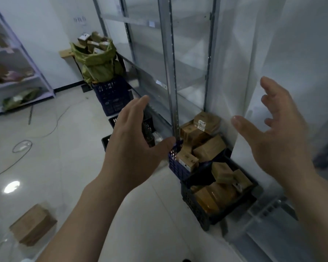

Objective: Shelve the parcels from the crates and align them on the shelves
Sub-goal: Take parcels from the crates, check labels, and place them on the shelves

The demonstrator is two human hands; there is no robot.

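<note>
- We hold both hands spread and empty, left hand (134, 146) and right hand (278, 140), above two crates.
- The blue crate (175, 165) and the nearer black crate (199, 207) hold brown parcels (209, 148), tilted every way.
- The metal shelves (189, 59) rise behind.

tall grey metal shelf frame (170, 72) looks dull and matt; dark blue plastic lattice crates (178, 167) hold matt brown cardboard parcels (208, 148); pale tiled floor (68, 157) shines glossy
</note>
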